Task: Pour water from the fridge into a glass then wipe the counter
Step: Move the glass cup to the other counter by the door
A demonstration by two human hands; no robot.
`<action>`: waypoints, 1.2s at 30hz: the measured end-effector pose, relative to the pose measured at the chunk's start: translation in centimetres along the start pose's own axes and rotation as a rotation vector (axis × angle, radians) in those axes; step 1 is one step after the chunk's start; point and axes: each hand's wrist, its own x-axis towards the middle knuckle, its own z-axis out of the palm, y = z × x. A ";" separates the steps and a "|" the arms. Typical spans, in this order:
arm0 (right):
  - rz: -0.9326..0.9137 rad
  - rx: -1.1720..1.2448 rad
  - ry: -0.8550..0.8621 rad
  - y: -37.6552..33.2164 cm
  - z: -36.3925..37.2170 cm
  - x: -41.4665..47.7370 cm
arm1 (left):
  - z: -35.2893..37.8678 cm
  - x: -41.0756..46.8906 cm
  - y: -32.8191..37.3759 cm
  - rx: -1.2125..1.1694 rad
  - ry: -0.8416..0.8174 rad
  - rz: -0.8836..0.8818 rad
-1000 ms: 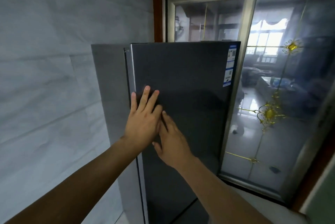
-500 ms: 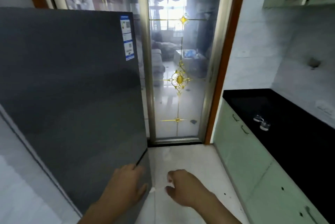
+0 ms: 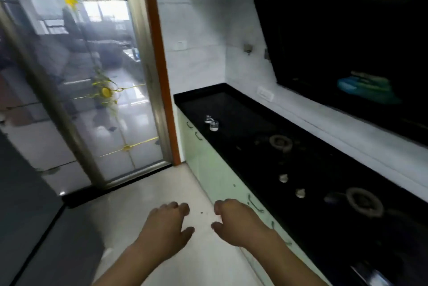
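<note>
The black counter (image 3: 234,109) is the largest thing in view. Its long axis runs along the right wall, from the near right corner away to its far end beside the orange door frame (image 3: 159,65). A gas hob (image 3: 324,170) is sunk into its near half. The dark fridge (image 3: 23,211) fills the near left corner, well apart from the counter across the pale floor (image 3: 143,193).

The left hand (image 3: 166,228) and right hand (image 3: 238,223) hang low in the near middle, side by side. Both have loosely curled fingers and hold nothing.

Two small clear glasses (image 3: 212,123) stand on the far stretch of the counter, close to its front edge and just beside each other. They look upright, long axis vertical. They are too small to show whether the mouths face up.

With no water in hand, the step seems to be fetching a glass. It would go best to pinch one glass round its wall without knocking its neighbour. The glass should then go mouth up on bare counter beyond the burners, clear of the edge, before the person turns to the fridge.
</note>
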 end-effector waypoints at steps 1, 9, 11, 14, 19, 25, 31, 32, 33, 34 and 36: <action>0.038 0.005 0.006 2.4 -0.5 -1.1 | 0.6 1.1 2.4 0.002 -0.017 0.039; 0.388 0.109 0.082 16.7 -1.8 -9.0 | 4.4 7.7 17.6 -0.030 -0.139 0.357; 0.498 0.138 0.097 19.4 -1.8 -11.2 | 5.2 9.3 21.1 -0.047 -0.177 0.448; 0.672 0.167 0.117 22.8 -2.0 -14.9 | 6.8 11.2 26.2 -0.043 -0.219 0.620; 1.026 0.244 0.180 27.2 -1.6 -22.3 | 10.0 12.6 35.3 0.031 -0.362 0.928; 1.416 0.359 0.289 29.5 1.5 -32.4 | 14.2 10.3 45.4 0.119 -0.445 1.240; 1.618 0.400 0.369 31.6 5.4 -41.3 | 16.7 4.2 54.3 0.252 -0.458 1.374; 1.625 0.395 0.382 32.5 6.1 -42.6 | 17.4 3.2 55.8 0.274 -0.453 1.386; 1.622 0.382 0.390 33.4 6.7 -43.9 | 18.2 2.3 57.3 0.296 -0.454 1.390; 1.617 0.366 0.383 34.2 7.1 -44.9 | 18.8 1.5 58.6 0.308 -0.457 1.386; 1.600 0.336 0.351 36.4 8.1 -47.5 | 20.2 -0.3 61.5 0.332 -0.469 1.355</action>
